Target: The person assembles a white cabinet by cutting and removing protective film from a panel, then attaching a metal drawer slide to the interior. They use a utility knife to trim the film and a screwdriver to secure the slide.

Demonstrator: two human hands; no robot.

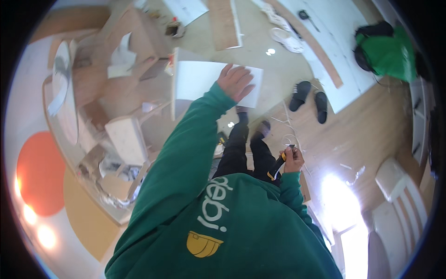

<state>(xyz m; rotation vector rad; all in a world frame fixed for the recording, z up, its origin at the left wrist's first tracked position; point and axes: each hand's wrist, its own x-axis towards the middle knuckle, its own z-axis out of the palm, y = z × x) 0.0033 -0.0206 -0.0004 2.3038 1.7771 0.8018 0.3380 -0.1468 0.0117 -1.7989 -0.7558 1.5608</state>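
Green sweatshirt (204, 209) with white lettering and a yellow emblem on the chest, black trousers (241, 149); left hand (236, 82) on a plain white panel (200, 81), right hand (293, 160) round a black tool with a yellow-orange band (277, 168). Floor (371, 125) is light wood-grain, pale beige further out; black slippers (309, 97), white shoes (283, 32), a green cloth on a black bag (388, 53). Left side: an orange-red disc (39, 174) on white, and tan wooden board pieces (116, 60).

Left arm outstretched, left hand (236, 82) flat, fingers spread; right hand (292, 160) fisted near the waist.
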